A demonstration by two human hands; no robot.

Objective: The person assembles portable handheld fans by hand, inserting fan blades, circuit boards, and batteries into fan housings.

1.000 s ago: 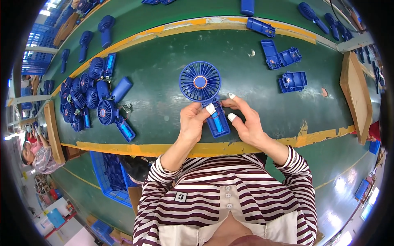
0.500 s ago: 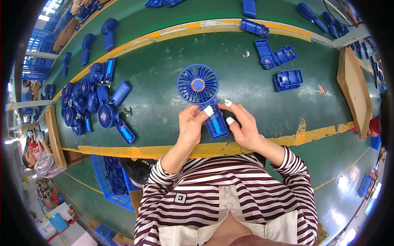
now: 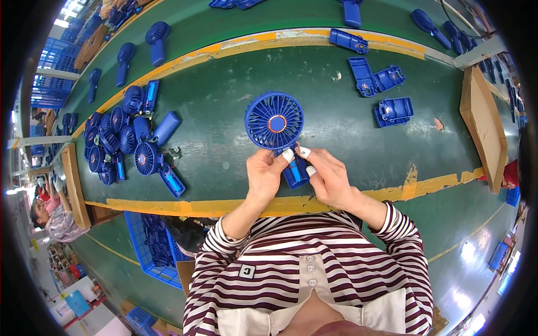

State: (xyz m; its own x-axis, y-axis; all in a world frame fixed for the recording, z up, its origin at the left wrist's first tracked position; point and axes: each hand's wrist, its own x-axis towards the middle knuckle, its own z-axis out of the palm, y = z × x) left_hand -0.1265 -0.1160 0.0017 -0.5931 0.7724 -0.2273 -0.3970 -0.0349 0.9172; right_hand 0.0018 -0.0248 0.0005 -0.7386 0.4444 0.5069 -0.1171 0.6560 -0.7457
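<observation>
A blue handheld fan (image 3: 274, 121) lies before me, its round grille pointing away and its handle toward me. The handle is uncovered, and a light-blue battery (image 3: 295, 173) shows inside. My left hand (image 3: 263, 178) is closed around the fan's neck, its white-wrapped thumb pressing on top. At the right side of the neck and handle, my right hand (image 3: 333, 180) grips with bent fingers; the thumb and index fingertip have white wraps. What lies right under these fingertips is too small to make out.
A heap of blue fans (image 3: 117, 129) sits to the left on the green workbench (image 3: 224, 101). Several blue handle shells (image 3: 394, 111) lie at the right. Beyond the yellow edge, a belt (image 3: 196, 39) carries more fans. A blue crate (image 3: 154, 246) stands below the bench's front.
The fan has shifted slightly right and its head has tilted. My right fingers have closed in from apart onto its neck area. Fans on the belt have moved to the right.
</observation>
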